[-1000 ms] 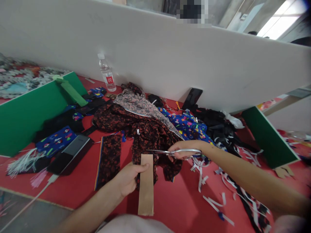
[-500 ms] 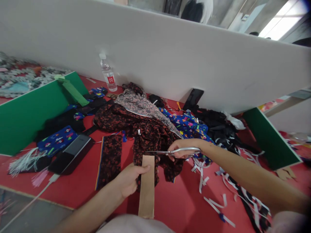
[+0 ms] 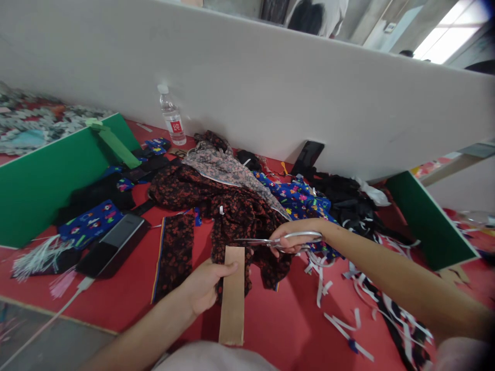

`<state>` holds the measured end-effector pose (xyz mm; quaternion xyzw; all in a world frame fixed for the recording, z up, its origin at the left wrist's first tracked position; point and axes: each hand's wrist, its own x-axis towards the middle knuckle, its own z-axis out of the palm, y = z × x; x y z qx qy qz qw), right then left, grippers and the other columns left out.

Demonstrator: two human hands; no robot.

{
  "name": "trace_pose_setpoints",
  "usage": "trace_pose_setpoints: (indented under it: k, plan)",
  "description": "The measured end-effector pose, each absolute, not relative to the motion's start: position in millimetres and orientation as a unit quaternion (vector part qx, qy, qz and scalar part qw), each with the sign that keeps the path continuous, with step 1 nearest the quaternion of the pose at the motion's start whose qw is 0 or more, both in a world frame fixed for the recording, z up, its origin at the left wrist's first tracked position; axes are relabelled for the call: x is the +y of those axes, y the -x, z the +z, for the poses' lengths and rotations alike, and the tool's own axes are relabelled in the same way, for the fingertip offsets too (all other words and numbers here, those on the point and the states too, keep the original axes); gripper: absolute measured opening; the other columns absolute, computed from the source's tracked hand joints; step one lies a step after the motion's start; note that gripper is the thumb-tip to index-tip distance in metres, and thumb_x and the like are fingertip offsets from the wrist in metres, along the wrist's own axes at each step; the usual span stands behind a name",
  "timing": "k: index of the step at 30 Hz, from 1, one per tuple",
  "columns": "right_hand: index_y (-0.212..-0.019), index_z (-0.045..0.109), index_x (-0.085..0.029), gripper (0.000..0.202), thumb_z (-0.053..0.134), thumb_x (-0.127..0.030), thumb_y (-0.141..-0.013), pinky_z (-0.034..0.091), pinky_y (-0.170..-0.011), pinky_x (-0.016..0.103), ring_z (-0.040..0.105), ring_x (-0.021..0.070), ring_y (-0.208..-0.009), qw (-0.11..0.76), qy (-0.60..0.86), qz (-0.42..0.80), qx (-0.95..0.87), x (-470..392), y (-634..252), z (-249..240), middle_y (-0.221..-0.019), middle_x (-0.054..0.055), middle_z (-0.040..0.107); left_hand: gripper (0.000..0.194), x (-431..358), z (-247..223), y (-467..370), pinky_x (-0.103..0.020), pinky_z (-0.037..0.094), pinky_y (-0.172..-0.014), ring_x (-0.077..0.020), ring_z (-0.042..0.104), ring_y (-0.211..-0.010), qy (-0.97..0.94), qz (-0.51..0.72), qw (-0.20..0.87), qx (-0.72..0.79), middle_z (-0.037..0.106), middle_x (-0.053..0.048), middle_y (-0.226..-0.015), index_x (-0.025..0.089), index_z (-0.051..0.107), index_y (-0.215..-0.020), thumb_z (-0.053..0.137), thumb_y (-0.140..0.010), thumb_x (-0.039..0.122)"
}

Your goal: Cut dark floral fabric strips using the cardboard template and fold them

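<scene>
My left hand [image 3: 211,283] is closed around a flat tan cardboard strip [image 3: 233,304], thumb on top, pinching dark floral fabric [image 3: 232,221] behind it. That cloth is black with reddish-brown flowers and spreads away in a crumpled heap. In my right hand [image 3: 292,237] is a pair of metal scissors [image 3: 266,241], fingers wrapped round the handles. Its blades point left, lying across the fabric just above the strip's upper end; how far apart they are is hard to make out. A separate piece of the same floral fabric [image 3: 174,257], edged in yellow and blue, lies flat to the left.
A black power bank [image 3: 112,245] with a white cable lies at left. Blue printed fabric [image 3: 309,203], a phone [image 3: 308,157] and white scraps [image 3: 340,327] are at right. A water bottle [image 3: 172,118] stands by the white partition [image 3: 232,77]. Green dividers [image 3: 50,180] flank the red table [image 3: 286,330].
My right hand and the scissors have shifted slightly to the right. The cardboard strip in my left hand has moved a touch left.
</scene>
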<state>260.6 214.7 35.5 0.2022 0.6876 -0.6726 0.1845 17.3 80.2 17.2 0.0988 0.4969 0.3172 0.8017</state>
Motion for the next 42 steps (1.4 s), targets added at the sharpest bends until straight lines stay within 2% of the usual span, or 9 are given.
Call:
trace_pose_setpoints:
  k: [10, 26, 34, 42]
  plan:
    - [-0.095, 0.062, -0.01, 0.065, 0.043, -0.07, -0.078, 0.03, -0.042, 0.018, 0.034, 0.0059, -0.045, 0.179, -0.195, -0.674, 0.689, 216.5, -262.0, 32.5, -0.055, -0.005, 0.04, 0.016, 80.5, 22.9, -17.9, -0.033, 0.052, -0.06, -0.0207, 0.065, -0.058, -0.099, 0.3, 0.798, 0.513, 0.068, -0.008, -0.066, 0.009, 0.062, -0.088, 0.06, -0.072, 0.011]
    - [-0.101, 0.06, -0.01, 0.073, 0.042, -0.075, -0.072, 0.031, -0.042, 0.017, 0.034, 0.0046, -0.047, 0.207, -0.189, -0.722, 0.633, 220.8, -250.7, 28.9, -0.061, -0.006, 0.04, 0.021, 79.4, 24.1, -18.5, -0.033, 0.051, -0.061, -0.0204, 0.065, -0.057, -0.087, 0.302, 0.804, 0.505, 0.069, -0.008, -0.066, 0.009, 0.063, -0.088, 0.064, -0.067, 0.011]
    - [-0.096, 0.06, -0.009, 0.06, 0.049, -0.065, -0.078, 0.028, -0.04, 0.016, 0.033, 0.004, -0.045, 0.194, -0.201, -0.711, 0.645, 222.6, -251.9, 23.0, -0.057, -0.006, 0.04, 0.019, 79.0, 17.7, -17.2, -0.034, 0.053, -0.063, -0.0199, 0.065, -0.059, -0.078, 0.317, 0.805, 0.496, 0.069, -0.008, -0.068, 0.008, 0.064, -0.088, 0.062, -0.069, 0.009]
    - [-0.1, 0.06, -0.012, 0.053, 0.06, -0.058, -0.074, 0.031, -0.04, 0.017, 0.036, 0.0055, -0.047, 0.235, -0.183, -0.746, 0.596, 229.4, -245.7, 9.5, -0.062, -0.005, 0.044, 0.02, 76.5, 14.4, -17.5, -0.036, 0.053, -0.065, -0.022, 0.067, -0.063, -0.099, 0.321, 0.804, 0.49, 0.07, -0.01, -0.072, 0.008, 0.065, -0.087, 0.066, -0.068, 0.011]
